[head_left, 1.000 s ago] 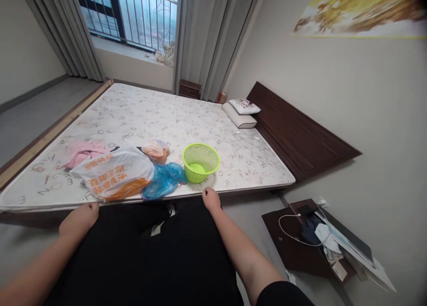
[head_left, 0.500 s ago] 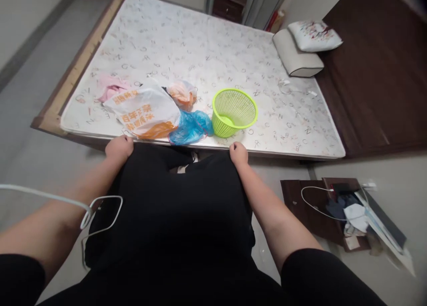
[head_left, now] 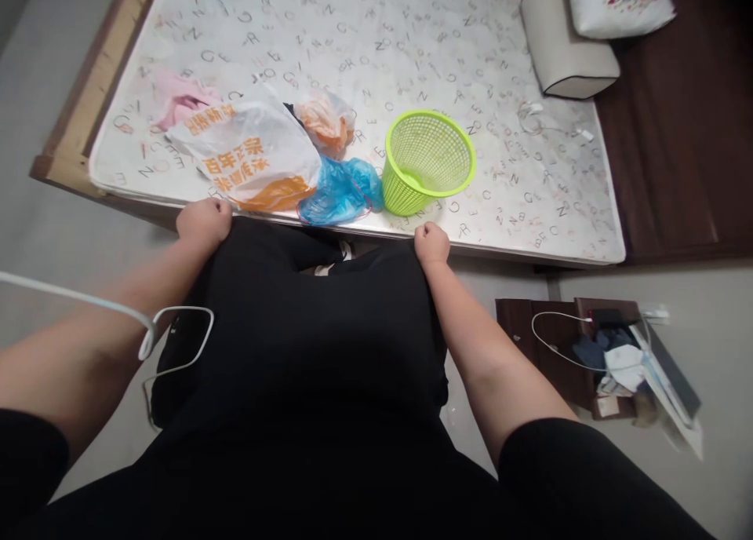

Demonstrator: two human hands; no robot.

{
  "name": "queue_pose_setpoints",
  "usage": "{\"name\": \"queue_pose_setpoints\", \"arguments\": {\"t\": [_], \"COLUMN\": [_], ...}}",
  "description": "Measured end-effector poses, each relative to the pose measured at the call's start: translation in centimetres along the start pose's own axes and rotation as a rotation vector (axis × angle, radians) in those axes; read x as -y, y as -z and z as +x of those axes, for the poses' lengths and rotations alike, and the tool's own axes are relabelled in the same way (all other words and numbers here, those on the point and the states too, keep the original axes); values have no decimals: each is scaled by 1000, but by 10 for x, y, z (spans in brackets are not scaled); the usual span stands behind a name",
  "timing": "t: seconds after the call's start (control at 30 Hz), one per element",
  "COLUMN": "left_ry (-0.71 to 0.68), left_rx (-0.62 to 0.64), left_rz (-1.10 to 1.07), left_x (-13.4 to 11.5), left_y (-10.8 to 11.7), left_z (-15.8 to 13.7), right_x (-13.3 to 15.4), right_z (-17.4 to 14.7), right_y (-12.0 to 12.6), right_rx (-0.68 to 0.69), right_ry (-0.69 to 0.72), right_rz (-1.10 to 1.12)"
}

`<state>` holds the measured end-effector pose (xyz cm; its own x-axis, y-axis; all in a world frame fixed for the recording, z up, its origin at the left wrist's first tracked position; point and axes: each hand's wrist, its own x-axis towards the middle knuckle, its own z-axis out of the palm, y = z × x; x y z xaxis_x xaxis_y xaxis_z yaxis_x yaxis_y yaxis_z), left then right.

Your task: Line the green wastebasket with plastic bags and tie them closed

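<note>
My left hand [head_left: 205, 224] is curled into a fist by my left knee, close to the mattress's front edge. Resting likewise by my right knee is my right hand [head_left: 431, 243], also closed; I see nothing held in either. Just past the left fist lies a white plastic bag [head_left: 252, 151] with orange print. Against it sits a crumpled blue plastic bag [head_left: 338, 193], and behind that an orange-and-white bag [head_left: 325, 122]. A green mesh basket [head_left: 405, 187] stands upright beyond my right hand. Pink cloth [head_left: 180, 96] shows behind the white bag.
The letter-printed mattress [head_left: 506, 202] fills the bed frame. A grey cushion [head_left: 565, 45] and a white pillow [head_left: 620, 6] lie at the far right. A dark nightstand [head_left: 529, 344] stands at right, and a white cable [head_left: 82, 294] crosses my left arm.
My view has tipped downward and closer, so the bed things sit higher and look larger. Both fists stay at my knees, and the bags and basket have not moved on the mattress.
</note>
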<state>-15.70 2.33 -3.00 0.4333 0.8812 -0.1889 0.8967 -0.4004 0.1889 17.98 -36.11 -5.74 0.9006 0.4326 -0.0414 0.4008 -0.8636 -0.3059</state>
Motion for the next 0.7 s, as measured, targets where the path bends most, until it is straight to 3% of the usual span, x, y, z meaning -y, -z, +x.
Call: {"name": "queue_pose_setpoints", "arguments": {"t": [0.27, 0.57, 0.7], "left_ry": [-25, 17, 9], "left_rx": [59, 14, 60], "left_rz": [47, 41, 36], "left_x": [-4, 3, 2], "left_y": [6, -9, -11], "left_z": [-1, 16, 21], "right_x": [2, -4, -4], "right_z": [3, 7, 7], "right_y": [4, 0, 0], "right_rx": [62, 32, 33], "right_ry": [-37, -56, -60], "right_rz": [8, 0, 0]}}
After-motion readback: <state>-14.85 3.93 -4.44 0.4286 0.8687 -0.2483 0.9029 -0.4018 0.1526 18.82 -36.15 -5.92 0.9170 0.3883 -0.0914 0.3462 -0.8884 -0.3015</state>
